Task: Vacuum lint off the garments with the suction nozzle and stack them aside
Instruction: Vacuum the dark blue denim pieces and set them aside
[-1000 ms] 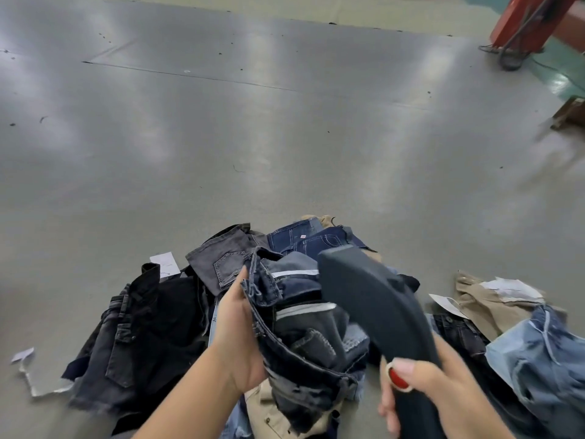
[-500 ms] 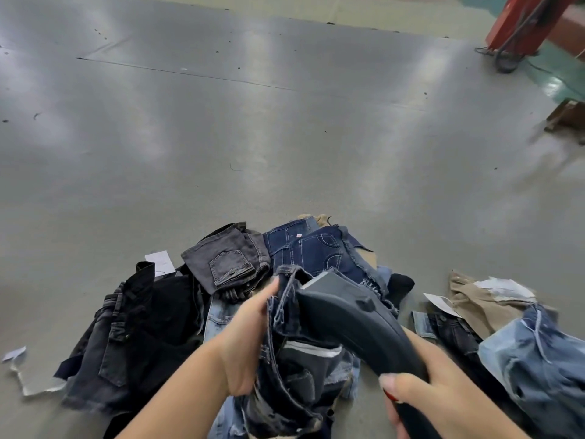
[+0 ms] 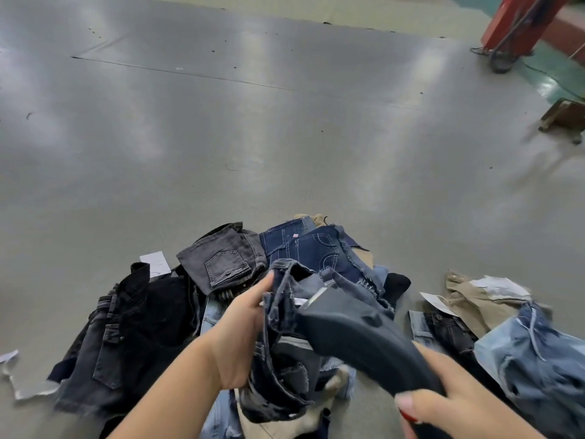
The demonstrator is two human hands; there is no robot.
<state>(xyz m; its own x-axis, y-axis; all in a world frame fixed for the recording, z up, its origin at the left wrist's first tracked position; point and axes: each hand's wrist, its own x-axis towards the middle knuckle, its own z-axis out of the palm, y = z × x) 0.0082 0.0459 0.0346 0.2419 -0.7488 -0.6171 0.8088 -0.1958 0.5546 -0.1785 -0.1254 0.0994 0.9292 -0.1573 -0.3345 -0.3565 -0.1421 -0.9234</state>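
Note:
My left hand (image 3: 242,334) grips a crumpled dark blue denim garment (image 3: 285,353), holding it up above the pile. In my right hand (image 3: 443,397) is the dark grey suction nozzle (image 3: 354,337), held by its handle, with its front end pressed against the garment's upper part. Below and behind lies a heap of jeans: black ones (image 3: 133,337) at the left, a grey folded pair (image 3: 221,261) and dark blue shorts (image 3: 313,248) further back.
A second heap lies at the right, with tan trousers (image 3: 471,299) and light blue denim (image 3: 531,356). White paper tags (image 3: 155,263) lie beside the pile. A wide grey floor stretches ahead. A red machine base (image 3: 519,23) and a wooden stool (image 3: 563,118) stand far right.
The nozzle has tipped down from upright and its head has moved left onto the held garment. My left hand has lowered the garment a little towards the pile.

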